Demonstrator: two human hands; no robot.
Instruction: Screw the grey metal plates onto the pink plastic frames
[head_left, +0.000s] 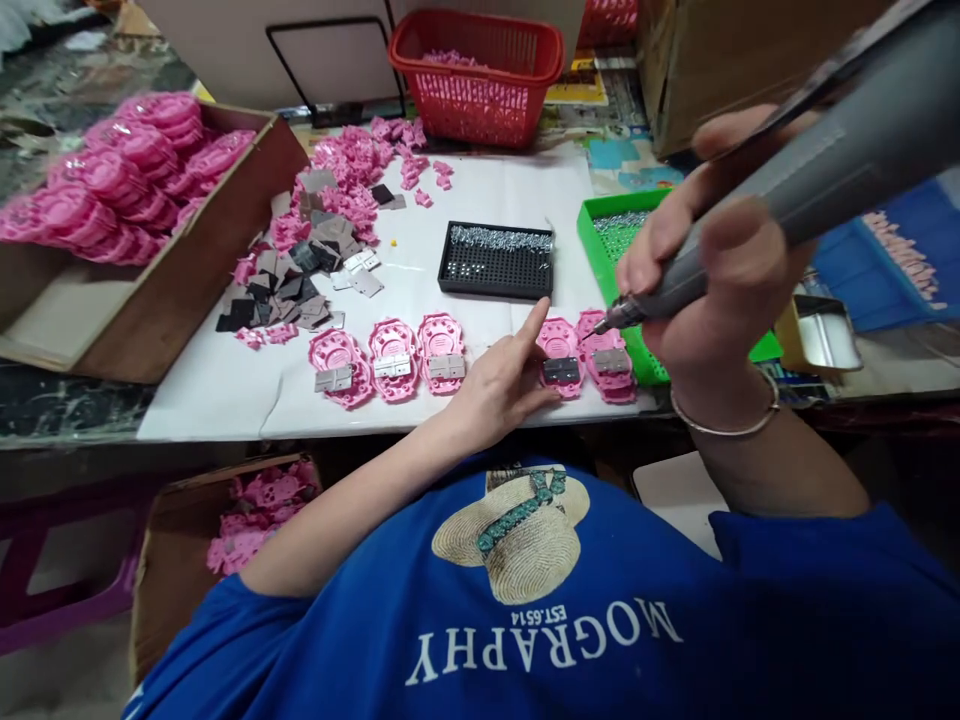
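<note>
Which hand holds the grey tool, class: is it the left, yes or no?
No, the right hand grips the grey tool while the left hand is by a pink part.

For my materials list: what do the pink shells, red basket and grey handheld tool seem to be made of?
Pink shells: probably glossy plastic, moulded with fine raised details. Red basket: shiny plastic, most likely; its perforated walls and rim look moulded. Grey handheld tool: body apparently satin plastic, evenly coloured; blur leaves this open.

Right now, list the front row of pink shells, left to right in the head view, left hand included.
First pink shell, second pink shell, third pink shell, left hand, pink shell with black plate, pink shell with gray plate.
</note>
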